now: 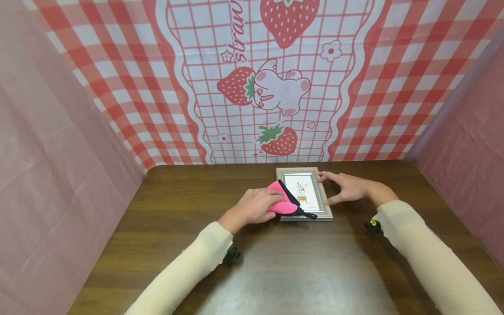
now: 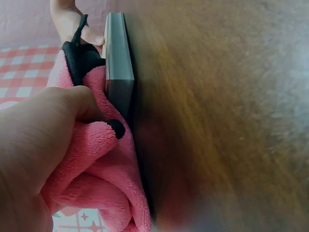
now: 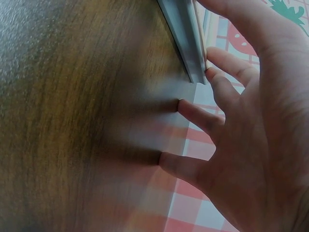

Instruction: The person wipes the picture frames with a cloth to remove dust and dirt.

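A picture frame (image 1: 320, 189) with a pale silver rim lies flat near the table's back edge, showing a print of a potted plant. My left hand (image 1: 256, 205) grips a bunched pink cloth (image 1: 282, 206) with black edging and a black loop, which covers the frame's left and lower-left part. In the left wrist view, the thumb presses the fluffy pink cloth (image 2: 106, 169) beside the frame's side (image 2: 120, 63). Against the frame's right edge rests my right hand (image 1: 350, 187), its fingers spread. The right wrist view shows two lower fingers reaching down to the tabletop.
The brown wooden table (image 1: 252, 267) extends toward me. Behind it hangs a red-and-white checked cloth (image 1: 220, 113) with strawberries, and pink drapes (image 1: 468, 131) stand at both sides. Each wrist carries a small black device (image 1: 231, 254) under the sleeve.
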Available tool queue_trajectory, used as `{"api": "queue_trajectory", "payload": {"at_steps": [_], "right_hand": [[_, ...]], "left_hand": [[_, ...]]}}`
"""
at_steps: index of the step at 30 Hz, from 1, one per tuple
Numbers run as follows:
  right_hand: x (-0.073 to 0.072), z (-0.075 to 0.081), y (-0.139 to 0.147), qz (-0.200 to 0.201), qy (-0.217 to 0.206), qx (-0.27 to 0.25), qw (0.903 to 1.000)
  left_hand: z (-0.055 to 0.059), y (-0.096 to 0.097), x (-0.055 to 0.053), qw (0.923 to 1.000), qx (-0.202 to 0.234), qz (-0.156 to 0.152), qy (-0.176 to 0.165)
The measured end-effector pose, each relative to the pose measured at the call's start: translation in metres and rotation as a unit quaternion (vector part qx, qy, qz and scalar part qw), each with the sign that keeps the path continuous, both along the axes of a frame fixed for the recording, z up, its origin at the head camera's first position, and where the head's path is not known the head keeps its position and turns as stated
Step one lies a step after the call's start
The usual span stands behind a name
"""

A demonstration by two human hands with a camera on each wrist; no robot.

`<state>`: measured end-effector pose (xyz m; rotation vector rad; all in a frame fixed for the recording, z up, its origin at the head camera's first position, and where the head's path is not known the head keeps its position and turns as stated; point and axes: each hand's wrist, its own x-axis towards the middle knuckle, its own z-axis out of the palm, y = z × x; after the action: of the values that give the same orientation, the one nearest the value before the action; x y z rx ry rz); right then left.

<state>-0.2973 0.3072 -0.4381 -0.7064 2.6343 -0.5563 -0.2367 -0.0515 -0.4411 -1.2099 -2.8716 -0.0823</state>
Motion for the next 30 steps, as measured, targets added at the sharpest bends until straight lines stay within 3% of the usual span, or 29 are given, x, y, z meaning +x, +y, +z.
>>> {"api": "queue_trajectory", "payload": {"at_steps": [8, 13, 18, 26, 28, 30], "right_hand": [[0.001, -0.003, 0.004, 0.004, -0.002, -0.007, 1.0], [0.0, -0.003, 0.003, 0.003, -0.002, -0.009, 0.9999], [-0.001, -0.001, 0.001, 0.0, -0.002, -0.004, 1.0], [-0.001, -0.001, 0.002, -0.001, -0.005, -0.003, 1.0], [-0.001, -0.001, 0.002, -0.003, -0.007, -0.004, 1.0], [0.0, -0.001, 0.001, -0.004, -0.008, -0.005, 0.9999]], "left_hand": [[0.011, 0.002, -0.012, 0.9986, 0.016, 0.032, 0.038], [0.018, -0.003, -0.024, 0.9949, 0.039, 0.076, 0.054], [0.016, -0.01, -0.036, 0.9881, 0.057, 0.131, 0.059], [0.006, -0.016, -0.054, 0.9669, 0.111, 0.224, 0.05], [0.005, -0.016, -0.059, 0.96, 0.129, 0.246, 0.033], [0.005, -0.015, -0.062, 0.9515, 0.153, 0.267, -0.005]]}}
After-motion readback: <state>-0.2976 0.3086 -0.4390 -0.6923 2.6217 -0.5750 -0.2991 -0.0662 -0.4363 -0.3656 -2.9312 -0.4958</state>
